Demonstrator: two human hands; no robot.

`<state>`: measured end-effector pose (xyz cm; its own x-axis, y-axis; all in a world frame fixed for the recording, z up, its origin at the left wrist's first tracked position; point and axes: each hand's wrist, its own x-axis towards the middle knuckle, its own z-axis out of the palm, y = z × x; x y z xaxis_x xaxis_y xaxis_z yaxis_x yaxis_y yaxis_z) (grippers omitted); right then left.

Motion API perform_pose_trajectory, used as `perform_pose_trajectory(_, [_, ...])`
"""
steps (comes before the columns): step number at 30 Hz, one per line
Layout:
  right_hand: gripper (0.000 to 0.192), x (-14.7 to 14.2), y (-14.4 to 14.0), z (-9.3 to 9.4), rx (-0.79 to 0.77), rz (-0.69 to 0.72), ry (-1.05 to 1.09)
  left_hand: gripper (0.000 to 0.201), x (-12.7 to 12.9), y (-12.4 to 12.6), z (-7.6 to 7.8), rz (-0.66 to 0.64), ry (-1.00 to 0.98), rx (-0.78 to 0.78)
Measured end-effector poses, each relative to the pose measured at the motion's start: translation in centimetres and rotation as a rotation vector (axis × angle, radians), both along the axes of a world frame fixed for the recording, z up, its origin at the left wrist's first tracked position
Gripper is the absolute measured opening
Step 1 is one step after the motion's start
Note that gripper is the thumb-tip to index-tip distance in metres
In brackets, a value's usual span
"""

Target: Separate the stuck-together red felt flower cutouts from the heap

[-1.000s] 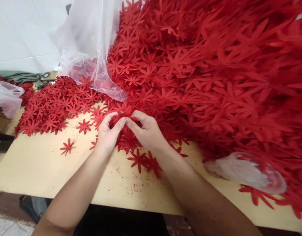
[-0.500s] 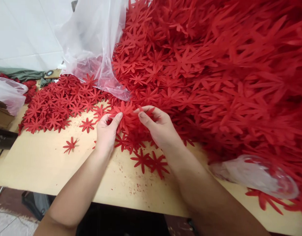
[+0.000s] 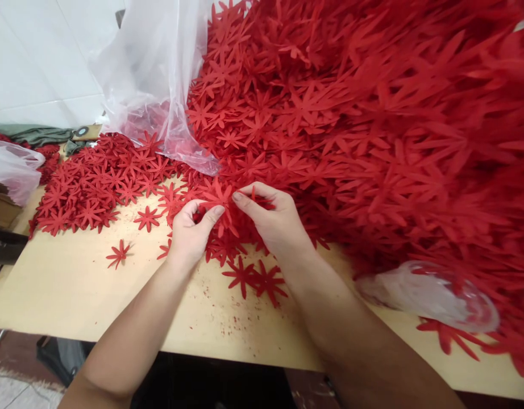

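Observation:
A red flower-shaped cutout (image 3: 220,196) with long narrow petals is held up between my two hands. My left hand (image 3: 189,230) pinches its lower left side between thumb and bent fingers. From the other side, my right hand (image 3: 277,216) closes thumb and forefinger on its right edge; a red petal also shows behind those fingers. Below the hands, two loose red cutouts (image 3: 269,282) overlap on the table. Another single cutout (image 3: 147,218) lies left of my left hand.
A huge heap of red cutouts (image 3: 313,130) rises behind and to the right. A smaller pile (image 3: 83,187) spreads at the left beside a clear plastic bag (image 3: 153,74). Another plastic bag (image 3: 436,295) lies at the right. Red crumbs dot the wooden table (image 3: 66,295).
My right thumb and forefinger have come in against the cutout's right side. My left thumb has shifted slightly right and down. The view has drifted a little.

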<state>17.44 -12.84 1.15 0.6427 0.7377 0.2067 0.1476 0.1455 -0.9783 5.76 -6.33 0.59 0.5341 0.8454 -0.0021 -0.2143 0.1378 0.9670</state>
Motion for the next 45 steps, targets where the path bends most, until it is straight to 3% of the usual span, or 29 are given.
perform_pose_trajectory(7, [0.025, 1.0, 0.3, -0.8, 0.065, -0.212, 0.016, 0.021, -0.3, 0.2, 0.4, -0.01, 0.098, 0.101])
perform_pose_trajectory(11, [0.028, 2.5, 0.3, -1.3, 0.143, -0.355, 0.061, 0.027, -0.3, 0.3, 0.4, -0.043, 0.158, 0.122])
perform_pose_trajectory(15, [0.032, 2.8, 0.4, -1.4, 0.094, -0.231, 0.114, 0.015, -0.2, 0.4, 0.0, -0.058, 0.15, 0.117])
perform_pose_trajectory(19, [0.041, 2.7, 0.2, -1.1, 0.083, -0.092, 0.196, 0.024, -0.2, 0.8, -0.3, 0.027, 0.145, 0.099])
perform_pose_trajectory(23, [0.038, 2.8, 0.0, -0.9, 0.094, -0.029, 0.239, 0.032, -0.3, 1.1, -0.7, 0.07, 0.131, 0.147])
perform_pose_trajectory(28, [0.039, 2.5, -0.1, -0.8, 0.053, -0.071, 0.158, 0.036, -0.7, 0.9, -0.7, 0.143, 0.147, 0.493])
perform_pose_trajectory(31, [0.036, 1.8, -0.3, -0.5, 0.028, 0.018, 0.056, 0.035, -0.6, 0.6, -0.8, 0.137, 0.153, 0.638])
perform_pose_trajectory(37, [0.019, 0.6, -0.5, 0.1, -0.006, 0.317, -0.172, 0.027, -0.4, 0.8, -1.1, 0.038, 0.088, 0.471])
perform_pose_trajectory(45, [0.021, 1.3, -0.4, -0.2, -0.061, 0.122, -0.042, 0.025, -0.3, 0.7, -1.0, 0.089, 0.041, 0.205])
